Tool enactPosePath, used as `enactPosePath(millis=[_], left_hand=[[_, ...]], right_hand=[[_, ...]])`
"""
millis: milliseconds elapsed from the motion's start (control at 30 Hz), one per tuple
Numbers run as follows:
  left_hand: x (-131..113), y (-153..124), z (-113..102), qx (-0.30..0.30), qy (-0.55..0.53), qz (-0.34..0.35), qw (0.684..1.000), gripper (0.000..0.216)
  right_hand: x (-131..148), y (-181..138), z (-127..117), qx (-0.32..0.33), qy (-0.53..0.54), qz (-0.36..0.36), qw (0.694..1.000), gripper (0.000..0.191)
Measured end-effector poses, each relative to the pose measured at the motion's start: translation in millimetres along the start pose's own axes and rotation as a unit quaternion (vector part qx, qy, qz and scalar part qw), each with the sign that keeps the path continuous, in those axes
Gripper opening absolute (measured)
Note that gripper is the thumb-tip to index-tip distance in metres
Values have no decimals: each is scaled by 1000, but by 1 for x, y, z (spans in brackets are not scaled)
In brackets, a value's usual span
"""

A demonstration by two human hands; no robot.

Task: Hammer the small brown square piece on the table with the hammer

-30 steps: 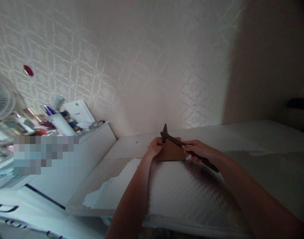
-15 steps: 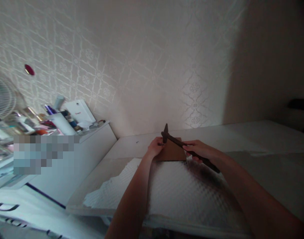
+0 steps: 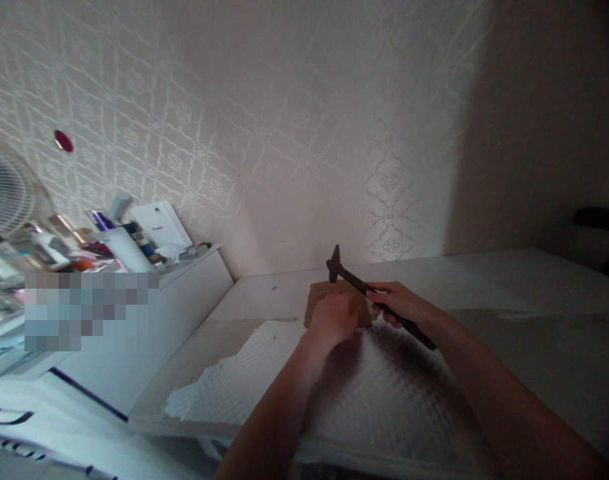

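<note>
My right hand [image 3: 397, 303] is wrapped round the dark handle of a hammer [image 3: 354, 280]. The hammer's head points up and left, in front of the wall and over the far edge of a brown board [image 3: 314, 307]. My left hand [image 3: 337, 317] is over the near part of this board, its back towards me and its fingers curled. Whatever those fingers hold, if anything, is hidden. Beneath the board and both forearms spreads a white quilted sheet [image 3: 244, 367] with a torn-looking left edge.
The sheet lies on a pale table [image 3: 524, 273] set against a patterned wall [image 3: 304, 147]. To the left stands a white cabinet [image 3: 184, 300], crowded on top with bottles, tubes and a white box [image 3: 162, 223]. A fan [image 3: 7, 193] is at the far left.
My left hand has moved right and nearer, from the board's left edge to over its near part, and the fingers have curled. The hammer has barely shifted in my right hand.
</note>
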State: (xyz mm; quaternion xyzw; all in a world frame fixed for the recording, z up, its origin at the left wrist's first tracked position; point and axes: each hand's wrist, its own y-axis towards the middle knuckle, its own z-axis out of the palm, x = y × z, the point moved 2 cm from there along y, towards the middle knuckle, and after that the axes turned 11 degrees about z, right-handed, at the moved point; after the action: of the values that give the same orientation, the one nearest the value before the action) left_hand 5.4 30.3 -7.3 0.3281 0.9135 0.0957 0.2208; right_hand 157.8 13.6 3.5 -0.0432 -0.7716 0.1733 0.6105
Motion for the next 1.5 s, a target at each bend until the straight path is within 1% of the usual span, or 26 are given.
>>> enactPosePath(millis=[33,100,167,233,300,367,433,533,600,700,867,967,1167,1500], left_hand=[[-6,-3,8,32,-11,16,999,32],[-9,-6,21,56,-20,18,998,46],[-3,-5,29,67,-27,12,997,50],[4,-1,31,80,-17,14,997,50],[9,1,29,97,10,21,995,51],[9,1,25,119,50,18,992,54],[6,-2,19,143,98,-17,985,58],[-1,-9,9,183,150,-105,966,66],[-4,-12,4,212,159,-126,956,70],[-8,-13,0,239,165,-122,949,72],[-11,-12,-3,249,161,-117,948,70],[-12,-12,-4,258,155,-123,946,70],[-14,-11,-5,261,150,-129,945,70],[-13,-11,-4,253,151,-122,948,71]], right_hand=[[0,0,0,-6,1,-2,1000,39],[0,1,-1,-10,4,-4,1000,38],[-1,2,0,-8,4,-6,1000,37],[-2,4,2,-6,1,-11,1000,36],[-5,9,5,-4,-5,-23,1000,37],[-9,15,8,-12,-9,-41,999,37],[-12,21,10,-28,-9,-61,998,38],[-14,26,11,-48,-4,-81,996,40],[-13,25,13,-48,-6,-84,995,42],[-13,24,17,-40,-30,-80,996,42],[-15,28,23,-46,-57,-88,993,40],[-17,31,24,-55,-42,-94,993,38],[-19,29,26,-34,-16,-78,996,38],[-19,31,27,-38,11,-75,996,34]])
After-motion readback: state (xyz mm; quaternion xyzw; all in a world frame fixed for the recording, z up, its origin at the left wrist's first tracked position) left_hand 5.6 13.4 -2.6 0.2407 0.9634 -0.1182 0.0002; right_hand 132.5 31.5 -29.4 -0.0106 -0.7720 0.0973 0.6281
